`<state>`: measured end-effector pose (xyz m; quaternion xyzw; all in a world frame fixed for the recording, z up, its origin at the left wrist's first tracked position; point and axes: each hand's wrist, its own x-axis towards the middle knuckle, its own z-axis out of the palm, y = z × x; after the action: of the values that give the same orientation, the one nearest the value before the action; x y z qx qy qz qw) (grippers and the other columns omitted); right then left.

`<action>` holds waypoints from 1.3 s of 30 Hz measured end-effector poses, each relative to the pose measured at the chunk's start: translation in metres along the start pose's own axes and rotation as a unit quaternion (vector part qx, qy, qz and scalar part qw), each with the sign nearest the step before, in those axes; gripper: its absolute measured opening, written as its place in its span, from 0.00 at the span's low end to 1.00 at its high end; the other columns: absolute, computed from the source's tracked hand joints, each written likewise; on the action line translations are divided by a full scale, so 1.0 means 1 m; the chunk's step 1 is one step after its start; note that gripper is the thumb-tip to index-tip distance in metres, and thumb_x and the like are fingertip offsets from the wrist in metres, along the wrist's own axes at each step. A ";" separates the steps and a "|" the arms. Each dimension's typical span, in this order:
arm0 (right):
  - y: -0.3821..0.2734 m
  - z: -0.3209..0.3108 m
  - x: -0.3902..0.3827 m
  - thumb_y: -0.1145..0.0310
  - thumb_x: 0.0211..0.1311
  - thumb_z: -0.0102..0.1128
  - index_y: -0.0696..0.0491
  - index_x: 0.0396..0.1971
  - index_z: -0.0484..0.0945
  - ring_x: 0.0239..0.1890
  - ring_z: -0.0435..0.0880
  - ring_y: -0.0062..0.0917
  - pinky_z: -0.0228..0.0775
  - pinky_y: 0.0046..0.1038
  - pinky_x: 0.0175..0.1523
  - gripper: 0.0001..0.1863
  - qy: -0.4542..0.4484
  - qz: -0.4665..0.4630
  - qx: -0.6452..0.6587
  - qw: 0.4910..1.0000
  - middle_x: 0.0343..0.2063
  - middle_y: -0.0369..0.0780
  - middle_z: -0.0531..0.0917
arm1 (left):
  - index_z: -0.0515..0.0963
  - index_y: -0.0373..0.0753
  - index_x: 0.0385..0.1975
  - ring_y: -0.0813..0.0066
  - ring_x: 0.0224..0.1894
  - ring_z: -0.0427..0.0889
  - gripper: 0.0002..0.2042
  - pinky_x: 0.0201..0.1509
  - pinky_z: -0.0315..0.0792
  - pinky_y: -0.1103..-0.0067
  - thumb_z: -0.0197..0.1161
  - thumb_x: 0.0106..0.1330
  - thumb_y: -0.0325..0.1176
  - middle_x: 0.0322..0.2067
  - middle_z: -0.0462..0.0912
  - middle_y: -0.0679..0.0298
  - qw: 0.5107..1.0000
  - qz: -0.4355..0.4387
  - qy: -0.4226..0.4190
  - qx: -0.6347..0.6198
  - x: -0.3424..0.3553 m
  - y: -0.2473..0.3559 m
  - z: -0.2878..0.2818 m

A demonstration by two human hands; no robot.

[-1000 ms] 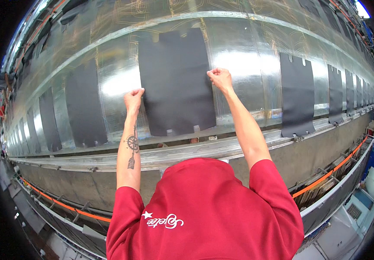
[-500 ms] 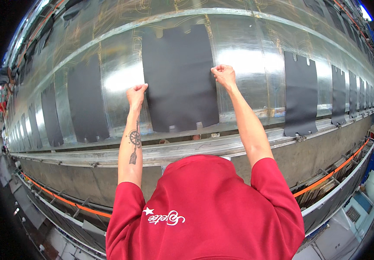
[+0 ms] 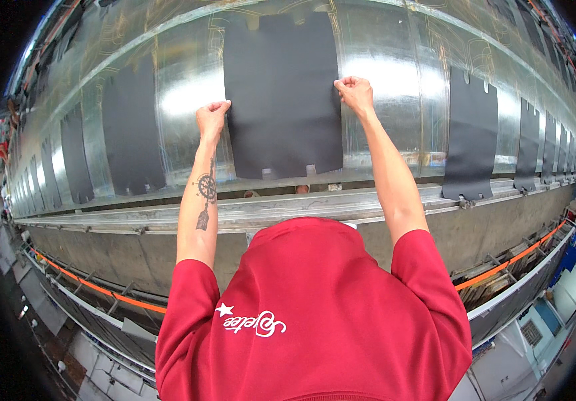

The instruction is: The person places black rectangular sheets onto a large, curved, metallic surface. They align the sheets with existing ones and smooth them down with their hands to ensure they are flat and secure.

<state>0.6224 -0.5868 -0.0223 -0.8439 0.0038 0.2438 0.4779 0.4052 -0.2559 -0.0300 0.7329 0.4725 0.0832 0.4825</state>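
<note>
The surface (image 3: 393, 150) is the largest thing before me, a long, shiny metal bed that runs out of view above and curves away at both sides, where I can't make out the far ends; glare whitens parts of it. My red shirt (image 3: 341, 307) is cut off below. The sheet (image 3: 284, 100) is over the surface straight ahead of me, between my hands: dark grey, matt, roughly rectangular, with notches in its near and far edges. Whether it lies wholly flat or is slightly raised, I can't tell. Smaller in view, a left sheet (image 3: 134, 130) and a right sheet (image 3: 471, 134) of the same dark grey stand well apart from it; more beyond them shrink to thin strips. My right hand (image 3: 356, 95) pinches the sheet's right edge, and my left hand (image 3: 212, 120) pinches its left edge, slightly lower; the fingers' undersides are hidden on both.
</note>
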 end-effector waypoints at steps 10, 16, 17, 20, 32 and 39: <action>0.005 0.001 0.002 0.59 0.56 0.69 0.55 0.29 0.86 0.21 0.84 0.16 0.77 0.22 0.31 0.13 0.006 -0.009 -0.017 1.000 0.19 0.34 0.85 | 0.88 0.34 0.33 0.79 0.31 0.83 0.14 0.40 0.75 0.80 0.75 0.56 0.40 0.28 0.88 0.64 0.999 -0.006 0.001 0.034 0.002 -0.001 0.000; 0.010 0.001 0.005 0.57 0.55 0.70 0.55 0.30 0.86 0.21 0.84 0.17 0.77 0.23 0.32 0.14 0.011 -0.019 -0.008 1.000 0.19 0.34 0.85 | 0.87 0.34 0.37 0.78 0.33 0.84 0.15 0.42 0.76 0.79 0.74 0.58 0.40 0.31 0.88 0.62 1.000 0.020 0.000 0.018 -0.001 -0.003 0.001; 0.012 0.003 0.006 0.57 0.55 0.70 0.55 0.30 0.85 0.21 0.84 0.17 0.77 0.23 0.33 0.15 0.012 -0.020 -0.006 1.000 0.18 0.34 0.85 | 0.86 0.33 0.39 0.78 0.35 0.84 0.15 0.43 0.77 0.79 0.74 0.59 0.39 0.32 0.88 0.62 1.000 0.026 -0.007 0.011 -0.001 -0.004 0.000; 0.016 0.010 0.001 0.54 0.56 0.69 0.55 0.32 0.85 0.24 0.86 0.23 0.78 0.27 0.34 0.17 0.116 -0.101 -0.070 0.986 0.20 0.36 0.85 | 0.83 0.33 0.46 0.78 0.38 0.83 0.16 0.45 0.77 0.79 0.71 0.63 0.36 0.36 0.86 0.62 0.991 0.105 0.002 -0.087 -0.021 -0.019 -0.008; -0.022 0.101 -0.111 0.35 0.66 0.46 0.65 0.70 0.55 0.77 0.50 0.45 0.40 0.42 0.79 0.50 -0.230 -0.549 -0.382 0.707 0.73 0.55 0.53 | 0.76 0.35 0.55 0.49 0.60 0.70 0.19 0.63 0.65 0.61 0.66 0.65 0.31 0.56 0.71 0.49 0.944 0.222 0.120 0.212 -0.243 -0.116 -0.079; -0.006 0.112 -0.136 0.38 0.66 0.49 0.63 0.70 0.55 0.76 0.52 0.40 0.42 0.43 0.78 0.48 -0.376 -0.582 -0.341 0.636 0.74 0.50 0.55 | 0.73 0.34 0.58 0.47 0.64 0.66 0.25 0.66 0.62 0.59 0.69 0.62 0.36 0.62 0.67 0.47 0.941 0.214 0.114 0.234 -0.247 -0.120 -0.077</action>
<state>0.4583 -0.5240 -0.0090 -0.6103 -0.7510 0.1954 0.1592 0.1540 -0.3873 -0.0016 0.8947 0.3622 0.1548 0.2106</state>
